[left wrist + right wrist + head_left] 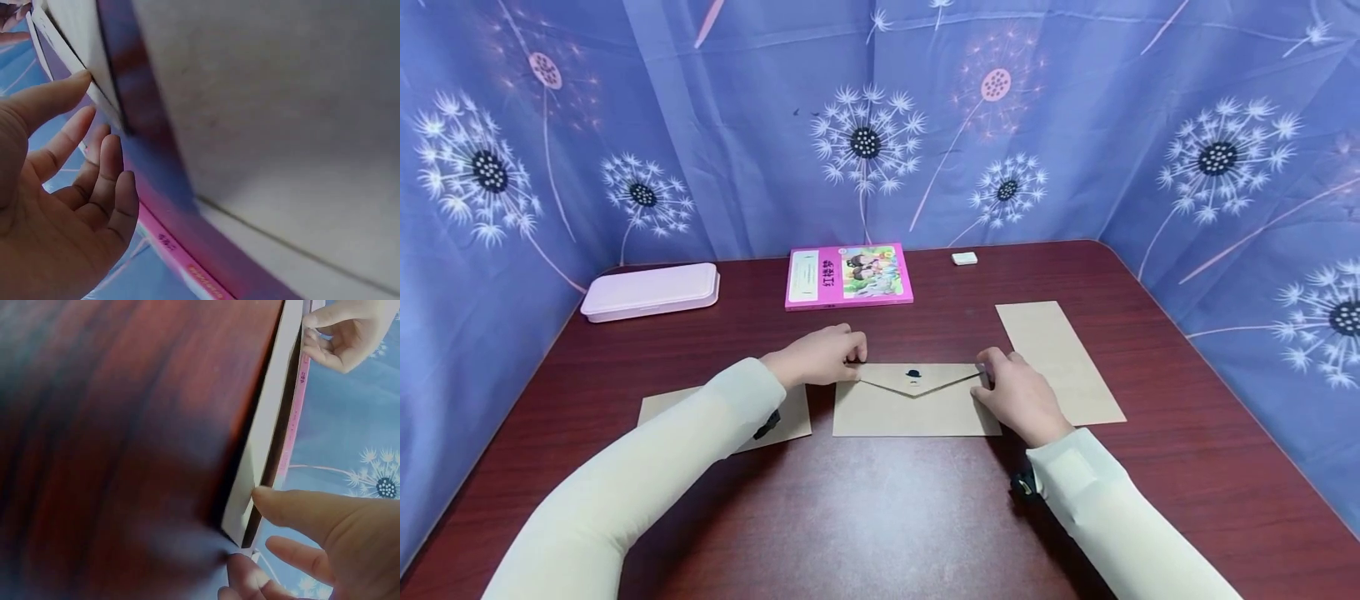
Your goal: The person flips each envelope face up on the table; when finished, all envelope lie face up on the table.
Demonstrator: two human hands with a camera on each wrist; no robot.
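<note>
A tan paper envelope (917, 417) lies in front of me, its pointed flap (887, 375) folded down and printed with a small black hat. My left hand (822, 356) is at its upper left corner. In the left wrist view that thumb (78, 84) touches the envelope's edge, with the other fingers loosely bent and apart from the thumb. At the right end is my right hand (1021, 396). Its thumb (272, 503) rests on the paper in the right wrist view, while its fingers stand off beyond the corner.
Another tan envelope (793, 417) lies partly under my left forearm. To the right is a third tan envelope (1067, 358). Farther back are a pale pink case (651, 292), a pink book (850, 279) and a small white block (964, 258). A blue curtain (760, 167) borders the table.
</note>
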